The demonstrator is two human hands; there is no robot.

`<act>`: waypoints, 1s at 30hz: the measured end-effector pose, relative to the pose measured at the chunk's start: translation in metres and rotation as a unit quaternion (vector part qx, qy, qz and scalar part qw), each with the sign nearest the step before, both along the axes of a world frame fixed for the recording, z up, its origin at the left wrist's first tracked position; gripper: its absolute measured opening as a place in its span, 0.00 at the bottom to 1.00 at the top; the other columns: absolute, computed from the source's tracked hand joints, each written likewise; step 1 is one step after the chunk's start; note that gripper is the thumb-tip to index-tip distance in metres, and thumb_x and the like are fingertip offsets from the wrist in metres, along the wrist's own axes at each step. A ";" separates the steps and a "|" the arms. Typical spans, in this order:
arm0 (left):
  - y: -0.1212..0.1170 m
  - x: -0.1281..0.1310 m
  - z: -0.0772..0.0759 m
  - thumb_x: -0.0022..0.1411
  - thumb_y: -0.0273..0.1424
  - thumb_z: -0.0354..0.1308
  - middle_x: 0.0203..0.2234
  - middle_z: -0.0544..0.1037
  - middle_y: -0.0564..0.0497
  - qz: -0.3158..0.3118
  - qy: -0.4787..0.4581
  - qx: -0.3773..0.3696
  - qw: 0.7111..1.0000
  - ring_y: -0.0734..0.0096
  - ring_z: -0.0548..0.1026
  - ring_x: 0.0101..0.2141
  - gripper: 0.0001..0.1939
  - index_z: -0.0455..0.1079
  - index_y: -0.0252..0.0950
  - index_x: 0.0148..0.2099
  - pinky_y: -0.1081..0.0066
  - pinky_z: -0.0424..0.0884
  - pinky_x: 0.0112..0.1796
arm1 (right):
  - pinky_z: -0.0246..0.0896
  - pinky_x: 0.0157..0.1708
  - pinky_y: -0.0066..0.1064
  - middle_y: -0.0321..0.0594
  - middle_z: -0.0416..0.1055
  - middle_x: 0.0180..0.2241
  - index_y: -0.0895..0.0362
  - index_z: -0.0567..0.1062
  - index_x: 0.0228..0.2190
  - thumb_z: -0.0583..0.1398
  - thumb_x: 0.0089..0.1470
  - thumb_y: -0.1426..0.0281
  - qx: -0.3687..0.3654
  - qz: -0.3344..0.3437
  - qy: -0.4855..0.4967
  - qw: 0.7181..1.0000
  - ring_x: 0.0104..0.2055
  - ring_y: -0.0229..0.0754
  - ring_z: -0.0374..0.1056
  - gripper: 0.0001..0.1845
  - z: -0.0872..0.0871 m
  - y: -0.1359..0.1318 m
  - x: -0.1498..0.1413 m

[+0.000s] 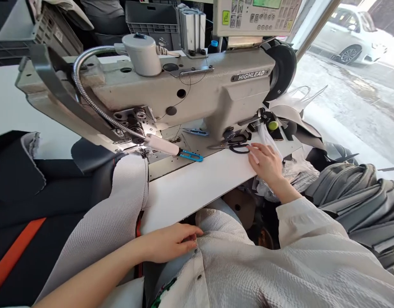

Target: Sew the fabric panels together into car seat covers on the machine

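One pair of metal scissors with black loop handles lies beside the base of the sewing machine's arm, by the edge of the white table, its blades pointing toward 9 o'clock. With the scissors as the middle of the dial, the right hand comes from 4 o'clock, its fingers loosely bent and parted, the tips at the nearer handle loop; whether they pinch it, I cannot tell. Between 9 and 10 o'clock lie slim snips with a blue grip and metal blades. At 9 o'clock a bright blue, open-framed plastic tool reaches from the end of the pale cylindrical lamp head, which hangs on a silver flexible neck. The large beige sewing machine marked HIGHLEAD spreads toward 11 o'clock, and a control panel with a green screen stands at 12. A small yellow-green round object sits at 2 o'clock. Crumpled clear plastic lies at 4, with folded grey panels farther out. At 7 o'clock the left hand rests against the white textured shirt, thumb apart from the fingers. Light grey woven fabric runs toward 8 o'clock, beside dark material with an orange stripe.
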State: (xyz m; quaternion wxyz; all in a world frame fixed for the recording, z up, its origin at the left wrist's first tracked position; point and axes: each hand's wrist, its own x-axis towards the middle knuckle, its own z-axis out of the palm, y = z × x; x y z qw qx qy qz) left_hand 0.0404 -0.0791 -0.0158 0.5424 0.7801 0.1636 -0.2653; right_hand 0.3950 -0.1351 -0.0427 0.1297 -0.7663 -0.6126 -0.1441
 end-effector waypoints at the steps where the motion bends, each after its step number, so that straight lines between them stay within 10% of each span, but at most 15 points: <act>1: 0.000 0.001 0.000 0.64 0.36 0.47 0.47 0.75 0.47 -0.002 0.004 -0.003 1.000 0.64 0.72 0.45 0.23 0.66 0.37 0.58 0.69 0.67 0.46 | 0.60 0.50 0.40 0.47 0.68 0.52 0.56 0.70 0.54 0.50 0.62 0.63 0.004 -0.040 0.004 0.999 0.49 0.50 0.64 0.22 0.000 -0.004 0.006; 5: 0.001 0.004 0.001 0.64 0.36 0.47 0.47 0.75 0.48 -0.012 0.016 -0.010 1.000 0.65 0.72 0.45 0.22 0.65 0.37 0.59 0.69 0.67 0.46 | 0.64 0.38 0.42 0.51 0.73 0.40 0.58 0.64 0.58 0.52 0.57 0.66 -0.041 -0.181 0.084 0.979 0.40 0.53 0.67 0.28 0.001 -0.011 0.030; 9: 0.002 0.002 -0.001 0.65 0.36 0.47 0.46 0.75 0.48 0.000 0.011 -0.024 1.000 0.66 0.72 0.44 0.22 0.65 0.38 0.59 0.70 0.67 0.46 | 0.59 0.24 0.29 0.32 0.63 0.20 0.57 0.61 0.60 0.53 0.55 0.65 0.030 -0.088 0.350 0.932 0.22 0.38 0.60 0.31 0.006 -0.020 0.010; 16: -0.016 0.016 -0.009 0.63 0.33 0.50 0.39 0.74 0.49 0.233 -0.118 -0.062 0.963 0.72 0.70 0.35 0.26 0.56 0.39 0.63 0.71 0.66 0.38 | 0.66 0.28 0.26 0.39 0.74 0.29 0.60 0.78 0.34 0.56 0.49 0.70 -0.276 0.175 0.667 0.670 0.26 0.35 0.69 0.12 -0.005 -0.053 -0.096; 20: -0.019 0.046 -0.006 0.55 0.36 0.60 0.38 0.71 0.50 0.274 -0.179 -0.230 0.917 0.75 0.69 0.32 0.28 0.59 0.38 0.57 0.73 0.66 0.32 | 0.68 0.29 0.29 0.39 0.76 0.30 0.58 0.78 0.38 0.58 0.53 0.65 -0.236 0.237 0.744 0.579 0.26 0.37 0.71 0.14 0.003 -0.047 -0.132; 24: -0.014 0.045 -0.005 0.53 0.43 0.63 0.24 0.71 0.54 0.156 -0.115 -0.326 0.925 0.78 0.66 0.25 0.18 0.67 0.33 0.36 0.77 0.62 0.27 | 0.68 0.32 0.29 0.39 0.77 0.30 0.55 0.80 0.35 0.61 0.52 0.64 -0.064 0.213 0.737 0.639 0.30 0.39 0.71 0.11 0.021 -0.046 -0.123; 30: 0.001 -0.022 0.006 0.51 0.43 0.65 0.23 0.76 0.54 0.073 0.069 -0.290 0.952 0.79 0.67 0.23 0.16 0.73 0.33 0.30 0.79 0.60 0.23 | 0.60 0.20 0.30 0.40 0.73 0.22 0.55 0.79 0.26 0.59 0.44 0.68 0.132 -0.102 0.576 0.801 0.21 0.40 0.66 0.09 0.015 -0.121 -0.015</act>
